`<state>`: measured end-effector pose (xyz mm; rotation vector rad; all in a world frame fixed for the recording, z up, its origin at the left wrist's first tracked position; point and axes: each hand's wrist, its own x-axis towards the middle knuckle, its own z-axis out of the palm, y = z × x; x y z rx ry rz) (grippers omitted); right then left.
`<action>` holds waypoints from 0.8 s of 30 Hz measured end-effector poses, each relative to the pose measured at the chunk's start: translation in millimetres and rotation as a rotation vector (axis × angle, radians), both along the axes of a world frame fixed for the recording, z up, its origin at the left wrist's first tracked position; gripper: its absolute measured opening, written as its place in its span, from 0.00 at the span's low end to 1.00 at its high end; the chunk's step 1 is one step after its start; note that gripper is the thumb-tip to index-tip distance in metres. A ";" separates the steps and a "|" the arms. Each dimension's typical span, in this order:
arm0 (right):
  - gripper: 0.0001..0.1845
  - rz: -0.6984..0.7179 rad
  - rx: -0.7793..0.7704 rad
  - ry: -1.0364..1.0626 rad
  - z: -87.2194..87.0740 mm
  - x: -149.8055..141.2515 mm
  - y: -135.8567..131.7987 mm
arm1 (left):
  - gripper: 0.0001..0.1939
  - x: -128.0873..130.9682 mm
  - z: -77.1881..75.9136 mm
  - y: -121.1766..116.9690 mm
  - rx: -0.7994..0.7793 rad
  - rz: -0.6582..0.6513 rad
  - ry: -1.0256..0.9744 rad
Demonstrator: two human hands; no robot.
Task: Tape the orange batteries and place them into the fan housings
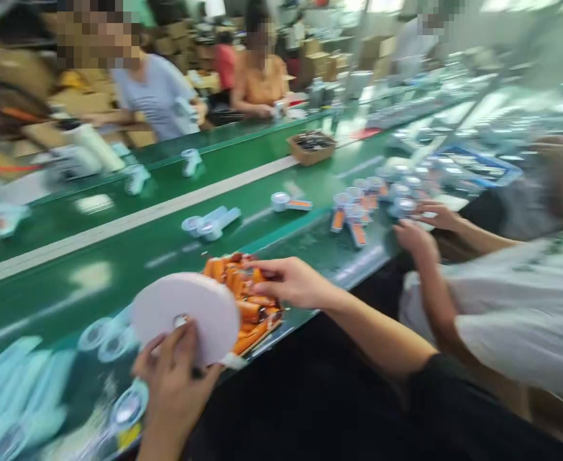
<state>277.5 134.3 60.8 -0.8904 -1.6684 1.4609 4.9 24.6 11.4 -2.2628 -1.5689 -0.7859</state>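
Observation:
My left hand (pixel 173 378) grips the lower edge of a big white roll of tape or labels (pixel 185 314), held up over the green bench. My right hand (pixel 288 282) reaches left into a pile of orange strips (pixel 245 301) in a shallow tray, its fingers pinched on one of them. Pale blue and white round parts (pixel 103 336) lie blurred at the lower left beside the roll.
A green conveyor belt (pixel 166 192) runs from left to right, carrying several pale blue parts (pixel 209 223). A co-worker in white at my right has both hands (pixel 420 234) among more parts. Other people sit across the belt. A brown box (pixel 311 147) stands farther along.

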 end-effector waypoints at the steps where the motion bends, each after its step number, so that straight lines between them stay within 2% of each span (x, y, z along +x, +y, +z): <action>1: 0.24 0.023 -0.002 -0.023 -3.6 -0.2 0.6 | 0.22 -3.6 -0.6 -6.3 0.006 0.023 0.046; 3: 0.22 0.048 0.020 -0.102 -6.8 -1.2 -1.6 | 0.25 -4.4 0.7 -14.3 0.009 0.071 0.107; 8: 0.16 0.056 0.090 -0.261 -3.2 -5.0 -12.1 | 0.27 5.9 8.3 -22.1 -0.022 0.113 0.094; 13: 0.14 0.081 0.022 -0.308 -1.1 -10.0 -4.6 | 0.27 6.7 9.5 -20.4 -0.024 0.094 0.113; 16: 0.15 0.160 -0.088 -0.190 2.0 -6.8 4.0 | 0.26 7.8 11.6 -17.1 -0.012 0.135 0.116; 19: 0.25 0.233 -0.249 0.047 -3.1 -5.4 4.7 | 0.25 11.3 13.9 -14.9 -0.009 0.182 0.133; 21: 0.30 0.140 -0.301 0.207 -14.5 -12.3 -2.8 | 0.26 17.1 13.4 -14.1 -0.004 0.181 0.155; 24: 0.26 -0.295 -0.246 0.501 -36.6 -35.2 -22.3 | 0.29 35.0 6.7 -13.1 0.048 0.185 0.160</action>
